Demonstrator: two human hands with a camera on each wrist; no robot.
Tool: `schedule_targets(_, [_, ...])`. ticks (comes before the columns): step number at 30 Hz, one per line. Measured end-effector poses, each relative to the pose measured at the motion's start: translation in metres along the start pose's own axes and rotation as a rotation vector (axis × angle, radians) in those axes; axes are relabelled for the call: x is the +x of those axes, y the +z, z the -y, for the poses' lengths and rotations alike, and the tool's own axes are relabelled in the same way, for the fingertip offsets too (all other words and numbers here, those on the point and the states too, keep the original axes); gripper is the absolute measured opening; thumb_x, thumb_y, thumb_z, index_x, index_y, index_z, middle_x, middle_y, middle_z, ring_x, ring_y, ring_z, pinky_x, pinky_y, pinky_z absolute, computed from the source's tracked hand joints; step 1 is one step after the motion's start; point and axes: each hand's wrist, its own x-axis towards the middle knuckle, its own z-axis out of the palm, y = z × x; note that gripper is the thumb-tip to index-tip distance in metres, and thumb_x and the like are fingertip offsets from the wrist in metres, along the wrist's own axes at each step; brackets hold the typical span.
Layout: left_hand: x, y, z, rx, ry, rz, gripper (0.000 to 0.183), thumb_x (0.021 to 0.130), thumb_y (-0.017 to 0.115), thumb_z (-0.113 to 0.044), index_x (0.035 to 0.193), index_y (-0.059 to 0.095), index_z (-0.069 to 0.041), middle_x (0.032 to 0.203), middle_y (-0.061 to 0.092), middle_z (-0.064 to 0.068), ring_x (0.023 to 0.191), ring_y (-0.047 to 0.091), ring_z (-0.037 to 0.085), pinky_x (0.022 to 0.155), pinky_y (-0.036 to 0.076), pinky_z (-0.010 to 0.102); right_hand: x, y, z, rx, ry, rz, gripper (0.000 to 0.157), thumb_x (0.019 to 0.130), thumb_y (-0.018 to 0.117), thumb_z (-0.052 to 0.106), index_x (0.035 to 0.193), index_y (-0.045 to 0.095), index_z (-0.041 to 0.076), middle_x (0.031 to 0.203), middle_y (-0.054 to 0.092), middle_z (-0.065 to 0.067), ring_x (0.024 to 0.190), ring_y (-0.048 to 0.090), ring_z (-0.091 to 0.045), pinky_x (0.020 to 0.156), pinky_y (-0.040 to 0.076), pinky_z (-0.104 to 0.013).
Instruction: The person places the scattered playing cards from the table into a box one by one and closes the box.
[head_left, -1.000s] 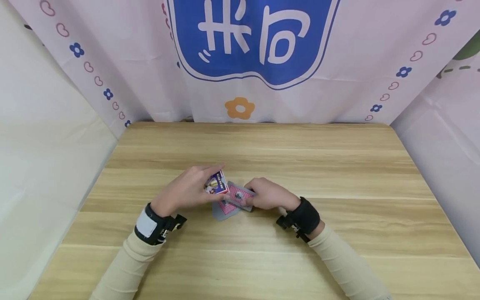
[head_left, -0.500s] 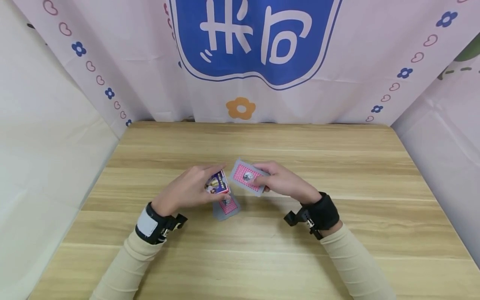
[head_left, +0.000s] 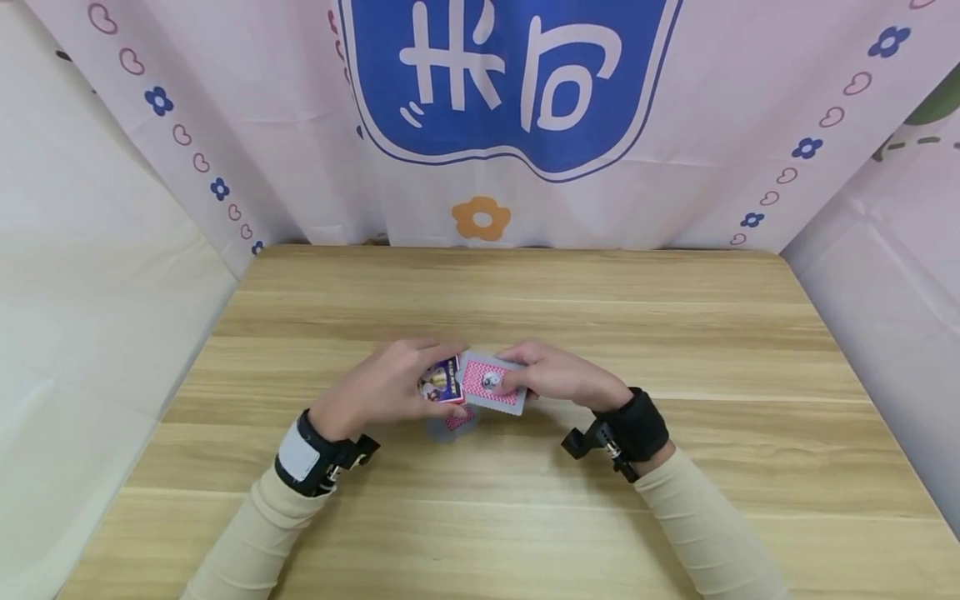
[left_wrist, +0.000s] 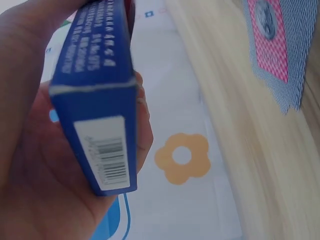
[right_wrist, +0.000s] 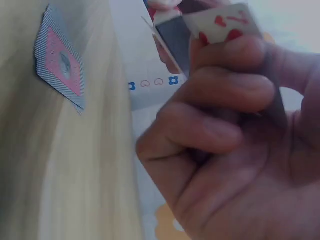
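Note:
My left hand grips a blue card box between thumb and fingers. Its barcode end faces the camera in the left wrist view, and its other end points right. Thumb and fingers of my right hand pinch several playing cards with pink-checked backs. The near end of these cards is right at the box's open end. A red heart face shows on their underside in the right wrist view. More playing cards lie back up on the table below the box, partly hidden by the left hand.
The wooden table spreads all around the hands. A white printed cloth hangs along its far edge, with an orange flower near the bottom. Black bands with small cameras sit on both wrists.
My right hand has lifted part of the cards off the table pile, then moved them left to the box's end. My left hand and the box have shifted slightly right.

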Motion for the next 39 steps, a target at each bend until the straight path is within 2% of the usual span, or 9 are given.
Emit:
schedule_targets(6, [-0.002,0.004,-0.006,0.007,0.013,0.049,0.081,0.067,0.073,-0.062,0.131,0.055,-0.015,0.104,0.063,0.001,0.08,0.053,0.005,0.063,0.051,0.024,0.004,0.002,-0.006,0.044,-0.007,0.096,0.013,0.089,0.055,0.008,0.092,0.067,0.007,0.071,0.058,-0.001,0.058,0.048,-0.015,0.051,0.035,-0.027])
schedule_targets(15, [0.001,0.009,-0.017,-0.056,0.076,0.092,0.079,0.066,0.076,-0.058,0.129,0.057,-0.014,0.091,0.058,-0.008,0.072,0.05,0.004,0.057,0.047,0.023,0.005,0.005,-0.01,0.11,0.008,0.2,0.018,0.084,0.059,0.006,0.098,0.07,0.007,0.074,0.066,-0.004,0.06,0.055,-0.014,0.047,0.043,-0.023])
schedule_targets(17, [0.002,0.011,-0.019,-0.048,0.079,0.105,0.08,0.067,0.075,-0.058,0.131,0.056,-0.013,0.089,0.057,-0.009,0.07,0.049,0.004,0.056,0.047,0.022,0.006,0.005,-0.011,0.089,-0.009,0.188,0.015,0.085,0.06,0.008,0.097,0.07,0.008,0.074,0.065,-0.003,0.059,0.055,-0.014,0.048,0.042,-0.025])
schedule_targets(20, [0.002,0.01,-0.017,-0.011,0.049,0.086,0.082,0.069,0.073,-0.059,0.133,0.053,-0.012,0.096,0.06,-0.003,0.073,0.05,0.005,0.057,0.048,0.023,0.006,0.002,-0.013,0.071,-0.006,0.109,0.012,0.089,0.063,0.017,0.095,0.068,0.008,0.073,0.063,-0.002,0.059,0.053,-0.018,0.05,0.041,-0.028])
schedule_targets(24, [0.0,0.006,-0.01,0.014,-0.014,0.023,0.084,0.071,0.071,-0.061,0.134,0.051,-0.01,0.108,0.062,0.006,0.078,0.053,0.006,0.059,0.05,0.025,0.003,-0.008,-0.015,0.165,-0.003,0.013,0.02,0.092,0.062,0.022,0.099,0.063,0.003,0.076,0.061,-0.009,0.064,0.053,-0.026,0.055,0.046,-0.028])
schedule_targets(27, [-0.001,0.004,-0.006,0.005,-0.042,-0.008,0.082,0.07,0.073,-0.057,0.132,0.052,-0.007,0.108,0.063,0.007,0.075,0.054,0.007,0.056,0.05,0.025,0.003,-0.011,-0.015,0.252,-0.013,-0.013,0.019,0.094,0.059,0.017,0.1,0.061,-0.001,0.08,0.061,-0.015,0.069,0.054,-0.03,0.059,0.049,-0.028])
schedule_targets(33, [0.0,0.004,-0.006,0.018,-0.051,-0.014,0.082,0.07,0.072,-0.06,0.131,0.054,-0.009,0.101,0.062,0.003,0.07,0.053,0.004,0.051,0.048,0.021,0.008,-0.004,-0.017,0.263,-0.008,-0.036,0.017,0.092,0.063,0.014,0.098,0.062,-0.001,0.081,0.064,-0.017,0.068,0.059,-0.023,0.064,0.052,-0.037])
schedule_targets(37, [0.001,0.005,-0.007,0.02,-0.047,-0.012,0.082,0.07,0.071,-0.061,0.131,0.054,-0.009,0.097,0.062,0.001,0.066,0.052,0.003,0.049,0.047,0.02,0.009,-0.002,-0.018,0.269,-0.014,-0.033,0.019,0.091,0.064,0.016,0.101,0.061,0.0,0.082,0.065,-0.022,0.069,0.061,-0.026,0.068,0.052,-0.045])
schedule_targets(39, [0.001,0.005,-0.007,0.022,-0.052,-0.014,0.083,0.07,0.071,-0.061,0.131,0.054,-0.009,0.097,0.063,0.002,0.066,0.052,0.003,0.048,0.046,0.02,0.008,-0.004,-0.018,0.305,-0.016,-0.05,0.021,0.092,0.063,0.016,0.103,0.06,0.0,0.083,0.065,-0.021,0.071,0.06,-0.026,0.068,0.053,-0.043])
